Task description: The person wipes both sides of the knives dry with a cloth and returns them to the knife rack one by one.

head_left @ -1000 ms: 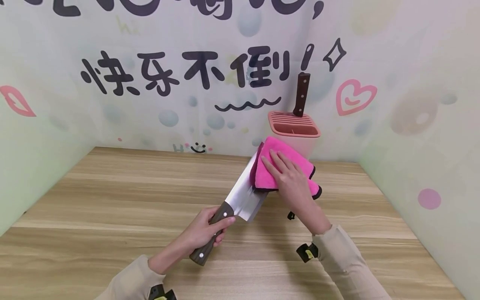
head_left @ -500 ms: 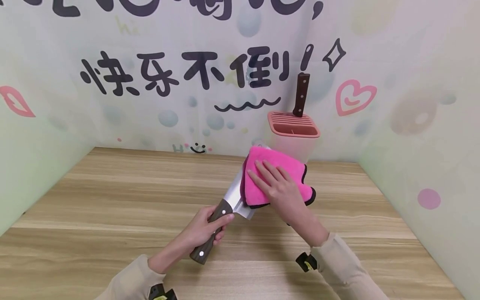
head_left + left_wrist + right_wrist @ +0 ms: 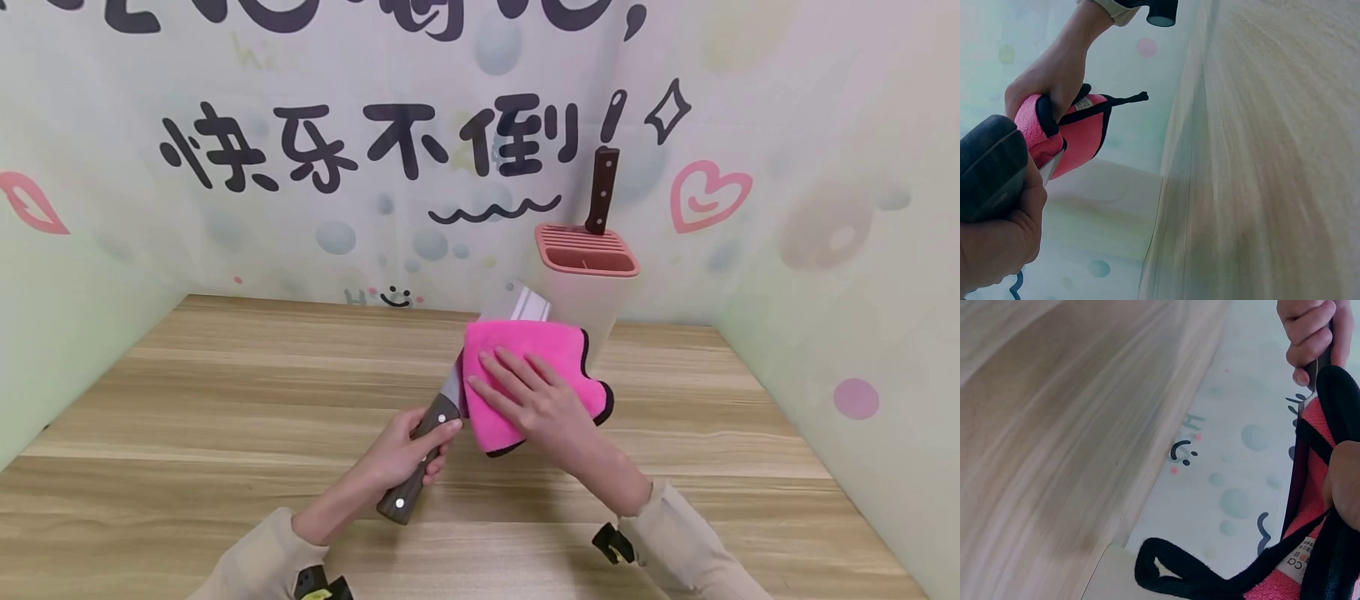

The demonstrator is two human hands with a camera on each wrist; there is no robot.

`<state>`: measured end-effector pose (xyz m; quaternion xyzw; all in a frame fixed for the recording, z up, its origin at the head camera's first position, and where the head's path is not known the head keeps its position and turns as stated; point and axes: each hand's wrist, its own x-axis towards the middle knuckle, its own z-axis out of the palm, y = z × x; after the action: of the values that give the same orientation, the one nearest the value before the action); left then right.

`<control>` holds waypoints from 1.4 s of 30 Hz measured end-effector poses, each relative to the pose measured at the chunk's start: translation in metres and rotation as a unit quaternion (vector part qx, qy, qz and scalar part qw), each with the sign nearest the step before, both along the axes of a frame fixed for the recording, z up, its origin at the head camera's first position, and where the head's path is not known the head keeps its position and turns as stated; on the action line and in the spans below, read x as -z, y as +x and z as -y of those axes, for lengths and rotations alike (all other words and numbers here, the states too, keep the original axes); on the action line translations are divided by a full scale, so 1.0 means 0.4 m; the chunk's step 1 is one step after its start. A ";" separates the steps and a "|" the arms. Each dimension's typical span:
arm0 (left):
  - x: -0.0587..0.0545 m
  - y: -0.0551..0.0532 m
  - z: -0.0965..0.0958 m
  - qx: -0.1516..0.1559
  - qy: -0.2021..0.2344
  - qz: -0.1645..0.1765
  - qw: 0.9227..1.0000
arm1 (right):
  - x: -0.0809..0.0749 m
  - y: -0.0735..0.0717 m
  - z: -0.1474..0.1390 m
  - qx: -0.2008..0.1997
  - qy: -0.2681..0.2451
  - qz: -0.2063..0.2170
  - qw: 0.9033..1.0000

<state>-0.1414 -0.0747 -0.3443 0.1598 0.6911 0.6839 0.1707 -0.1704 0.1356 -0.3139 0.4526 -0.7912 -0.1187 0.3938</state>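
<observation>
My left hand (image 3: pixel 396 454) grips the dark wooden handle of a cleaver (image 3: pixel 513 302), its broad blade slanting up and away to the right, raised over the table. A bright pink cloth (image 3: pixel 527 335) with black edging covers most of the blade; only the far end and a strip near the handle show. My right hand (image 3: pixel 549 410) holds the cloth, fingers spread on its upper face. From the right wrist view, the cloth (image 3: pixel 1315 425) is folded around the blade, with the thumb on its underside. A black loop (image 3: pixel 1154 565) and a white label hang from it.
Behind the blade tip stands a pale knife block (image 3: pixel 588 296) with a pink slotted top. One knife with a dark brown handle (image 3: pixel 601 192) is upright in it. The wooden table (image 3: pixel 225 400) meets printed walls at the back and both sides.
My right hand has slid the cloth down the blade toward the handle, moving left and nearer. The far end of the blade has come into view. The left hand has hardly moved.
</observation>
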 end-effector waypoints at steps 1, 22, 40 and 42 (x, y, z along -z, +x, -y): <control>-0.001 0.000 0.001 0.000 0.000 0.000 1.000 | 0.000 0.002 0.001 -0.002 0.002 -0.001 1.000; -0.009 -0.003 0.007 0.003 0.018 0.010 1.000 | -0.001 0.025 0.002 -0.014 0.051 0.007 0.999; 0.002 0.002 0.004 0.003 -0.007 -0.014 1.000 | -0.015 0.002 -0.013 0.014 0.032 0.053 0.998; 0.003 0.003 0.004 0.005 -0.007 -0.019 1.000 | -0.016 -0.002 -0.017 0.018 0.027 0.059 0.998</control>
<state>-0.1402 -0.0762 -0.3456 0.1756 0.6980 0.6751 0.1620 -0.1711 0.1422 -0.3076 0.4550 -0.8174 -0.1207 0.3320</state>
